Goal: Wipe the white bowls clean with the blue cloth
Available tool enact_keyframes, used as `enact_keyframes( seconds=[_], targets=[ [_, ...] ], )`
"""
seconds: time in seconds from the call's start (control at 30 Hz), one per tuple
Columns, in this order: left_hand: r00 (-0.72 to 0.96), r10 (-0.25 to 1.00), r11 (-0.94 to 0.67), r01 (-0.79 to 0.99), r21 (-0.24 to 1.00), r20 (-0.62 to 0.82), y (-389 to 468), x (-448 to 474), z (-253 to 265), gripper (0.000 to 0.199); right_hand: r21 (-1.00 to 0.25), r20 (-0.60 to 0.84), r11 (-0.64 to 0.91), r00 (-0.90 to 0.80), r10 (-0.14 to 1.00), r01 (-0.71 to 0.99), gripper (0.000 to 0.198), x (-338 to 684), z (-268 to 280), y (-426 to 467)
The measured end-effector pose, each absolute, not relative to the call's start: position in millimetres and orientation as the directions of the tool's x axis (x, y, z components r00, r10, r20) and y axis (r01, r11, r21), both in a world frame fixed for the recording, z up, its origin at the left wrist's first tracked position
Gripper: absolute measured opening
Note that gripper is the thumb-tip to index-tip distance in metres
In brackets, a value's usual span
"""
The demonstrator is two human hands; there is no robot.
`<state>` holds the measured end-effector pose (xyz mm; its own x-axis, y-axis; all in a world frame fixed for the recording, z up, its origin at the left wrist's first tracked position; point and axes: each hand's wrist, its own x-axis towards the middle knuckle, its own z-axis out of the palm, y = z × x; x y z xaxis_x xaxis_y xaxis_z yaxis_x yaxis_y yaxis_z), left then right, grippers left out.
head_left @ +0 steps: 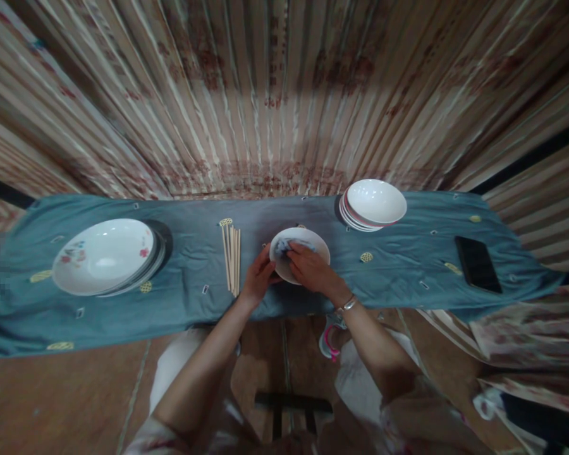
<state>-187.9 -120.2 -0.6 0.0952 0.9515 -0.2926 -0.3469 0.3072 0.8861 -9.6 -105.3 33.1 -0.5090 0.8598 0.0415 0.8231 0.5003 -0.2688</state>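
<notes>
A white bowl (320,246) is tilted towards me above the front middle of the table. My left hand (260,273) grips its left rim, thumb and fingers closed around the edge. Inside the bowl, my right hand (308,265) presses a crumpled grey-blue cloth (290,244) against the inner surface. Its fingers are bent over the cloth and partly hide it. To the left of the bowl lie several wooden chopsticks (232,259), side by side and pointing away from me. Behind and to the right stands a stack of white bowls (375,203), some with a red rim.
At the left of the table is a stack of large white plates (105,258) with flower prints. A black phone (478,264) lies near the right end. A teal patterned cloth (189,227) covers the narrow table. Pleated curtains (275,114) hang directly behind it.
</notes>
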Motion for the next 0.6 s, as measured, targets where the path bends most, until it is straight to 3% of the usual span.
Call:
enact_keyframes(
  seconds=[0.2,0.33,0.47,0.6],
  targets=[
    [0.099,0.953,0.303,-0.318,0.898,-0.287,-120,-189,0,0.074,-0.083,-0.071,0.389,-0.395,0.916,0.917,0.036,-10,57,-109],
    [0.107,0.955,0.296,-0.32,0.9,-0.276,-121,-188,4,0.072,-0.03,-0.11,0.438,-0.439,0.892,0.898,0.035,-3,61,-110],
    [0.126,0.958,0.287,-0.346,0.893,-0.259,-122,-186,8,0.068,-0.071,-0.171,0.445,-0.451,0.876,0.893,0.033,7,65,-111],
    [0.117,0.959,0.284,-0.343,0.895,-0.259,-123,-184,10,0.066,-0.259,-0.264,0.416,-0.478,0.838,0.872,0.032,13,68,-109]
  ],
)
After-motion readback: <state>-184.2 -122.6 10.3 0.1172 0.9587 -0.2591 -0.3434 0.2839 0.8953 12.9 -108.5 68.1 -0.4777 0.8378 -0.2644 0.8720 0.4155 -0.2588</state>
